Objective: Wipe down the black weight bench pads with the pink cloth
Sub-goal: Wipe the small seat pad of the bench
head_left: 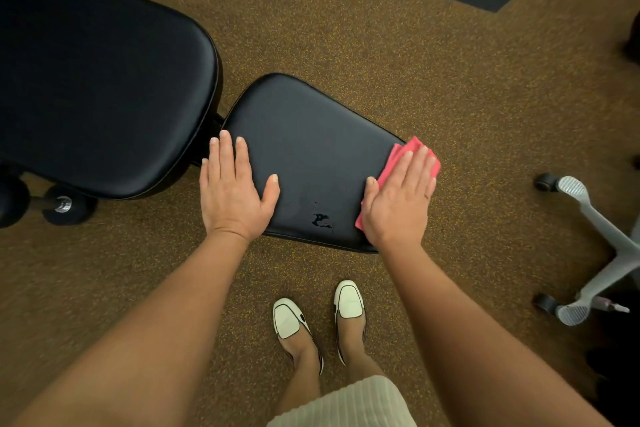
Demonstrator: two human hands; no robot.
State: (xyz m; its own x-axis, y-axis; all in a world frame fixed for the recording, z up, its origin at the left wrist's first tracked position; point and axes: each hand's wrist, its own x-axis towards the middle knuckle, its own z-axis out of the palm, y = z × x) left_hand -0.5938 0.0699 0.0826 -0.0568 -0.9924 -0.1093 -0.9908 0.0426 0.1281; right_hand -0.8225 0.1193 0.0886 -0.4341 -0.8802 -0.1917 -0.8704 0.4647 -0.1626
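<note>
Now my right hand presses the pink cloth flat on the seat pad's right edge, my left hand braces open-palmed, and the back pad looks unwiped.

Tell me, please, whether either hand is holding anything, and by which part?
The right hand presses flat on the pink cloth at the seat pad's right edge, not gripping. The left hand rests open on the pad.

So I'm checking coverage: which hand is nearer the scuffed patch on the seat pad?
Right. The right hand presses the pink cloth just beside the scuffed patch; the left hand rests flat at the seat pad's opposite edge.
</note>
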